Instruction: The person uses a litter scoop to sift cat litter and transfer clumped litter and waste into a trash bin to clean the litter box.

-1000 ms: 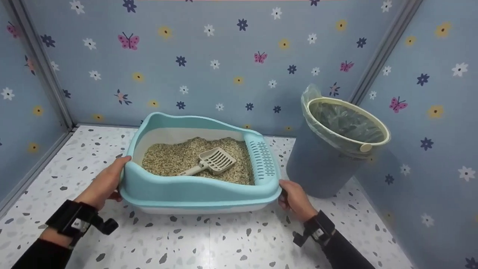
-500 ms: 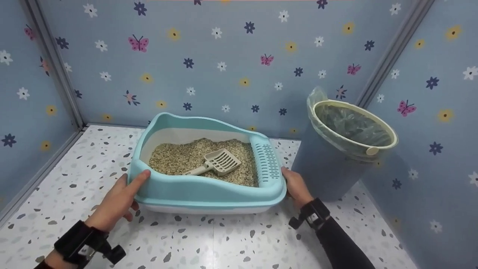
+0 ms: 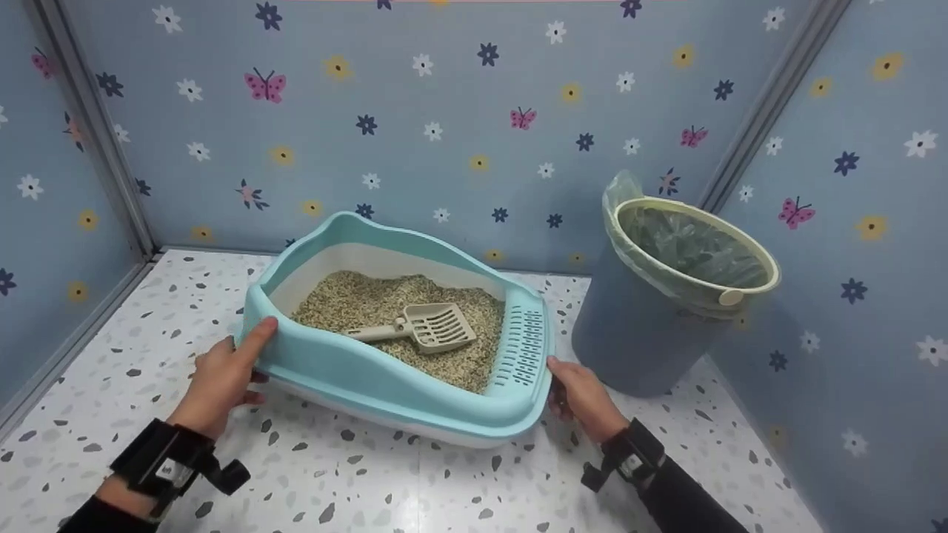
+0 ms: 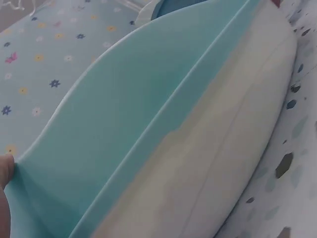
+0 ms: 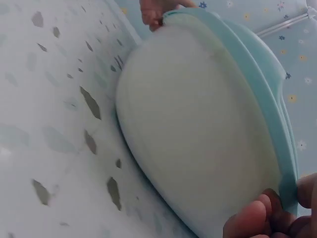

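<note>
A light-blue and white cat litter box [image 3: 385, 389] stands on the floor, turned at an angle, its slotted panel [image 3: 522, 337] at the right end. In it lies sandy litter [image 3: 348, 292] with a beige slotted litter scoop [image 3: 441, 328] on top. My left hand [image 3: 218, 377] grips the box's left near corner, thumb on the rim and fingers beneath. At the right end, my right hand [image 3: 585, 396] grips the edge; in the right wrist view its fingers [image 5: 250, 220] curl under the blue rim, with the thumb on the other side.
A blue-grey trash bin [image 3: 629, 333] with a cream ring and a clear liner [image 3: 685, 244] stands to the right, near my right hand. Flower-patterned walls [image 3: 415, 96] enclose the back and sides. The floor [image 3: 355, 481] is white with grey specks.
The litter box has turned clockwise: its right end came nearer to me and its left end went farther back. Both hands stayed at its ends, the left one shifting its hold.
</note>
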Demonstrator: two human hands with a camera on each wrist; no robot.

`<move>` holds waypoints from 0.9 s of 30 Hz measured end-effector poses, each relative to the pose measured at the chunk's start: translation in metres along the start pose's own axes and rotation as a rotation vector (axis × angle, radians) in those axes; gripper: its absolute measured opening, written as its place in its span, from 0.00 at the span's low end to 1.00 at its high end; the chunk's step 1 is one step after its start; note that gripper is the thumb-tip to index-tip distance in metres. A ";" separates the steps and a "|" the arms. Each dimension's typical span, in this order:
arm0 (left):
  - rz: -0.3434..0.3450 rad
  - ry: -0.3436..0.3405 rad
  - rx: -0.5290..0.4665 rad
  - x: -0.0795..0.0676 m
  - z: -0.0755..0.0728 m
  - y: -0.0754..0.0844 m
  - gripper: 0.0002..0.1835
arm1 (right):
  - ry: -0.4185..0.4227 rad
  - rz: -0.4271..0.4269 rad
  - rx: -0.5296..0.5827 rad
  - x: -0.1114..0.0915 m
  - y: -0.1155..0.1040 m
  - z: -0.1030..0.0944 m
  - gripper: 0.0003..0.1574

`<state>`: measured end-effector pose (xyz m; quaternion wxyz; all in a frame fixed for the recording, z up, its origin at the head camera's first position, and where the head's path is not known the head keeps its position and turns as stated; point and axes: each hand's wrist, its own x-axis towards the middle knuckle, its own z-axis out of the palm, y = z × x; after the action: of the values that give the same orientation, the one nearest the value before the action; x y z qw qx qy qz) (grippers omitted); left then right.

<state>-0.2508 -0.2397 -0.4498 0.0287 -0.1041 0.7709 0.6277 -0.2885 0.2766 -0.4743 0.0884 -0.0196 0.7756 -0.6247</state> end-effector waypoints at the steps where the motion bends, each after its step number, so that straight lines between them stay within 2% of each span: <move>1: 0.004 0.005 -0.018 -0.006 0.005 -0.001 0.62 | 0.019 0.008 -0.001 0.007 -0.002 -0.001 0.33; 3: 0.017 -0.011 -0.063 -0.019 0.017 -0.004 0.59 | 0.061 0.026 -0.014 0.023 -0.005 -0.003 0.34; 6: 0.010 -0.071 -0.130 -0.034 0.034 -0.005 0.57 | 0.129 0.040 -0.034 0.042 -0.007 -0.005 0.34; 8: 0.012 -0.108 -0.171 -0.038 0.043 -0.003 0.54 | 0.149 0.037 -0.027 0.047 -0.005 -0.005 0.34; 10: 0.022 -0.116 -0.195 -0.039 0.049 -0.001 0.52 | 0.159 0.020 0.013 0.047 -0.003 -0.003 0.33; 12: 0.049 -0.106 -0.222 -0.035 0.052 0.001 0.48 | 0.147 -0.002 0.064 0.043 0.000 0.000 0.34; 16: 0.077 -0.049 -0.214 -0.016 0.050 0.002 0.49 | 0.098 -0.022 0.157 0.024 0.005 0.008 0.33; 21: 0.072 -0.033 -0.180 0.011 0.037 0.005 0.52 | 0.005 -0.003 0.164 -0.005 0.008 0.016 0.32; 24: 0.072 -0.038 -0.186 0.011 0.042 0.005 0.52 | -0.033 0.026 0.118 -0.007 0.008 0.009 0.33; 27: 0.084 -0.038 -0.192 -0.006 0.061 0.003 0.50 | 0.003 0.053 0.062 0.006 0.005 -0.003 0.36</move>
<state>-0.2504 -0.1791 -0.4590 0.0069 -0.0619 0.7102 0.7013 -0.2947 0.2797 -0.4788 0.1046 0.0047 0.7561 -0.6460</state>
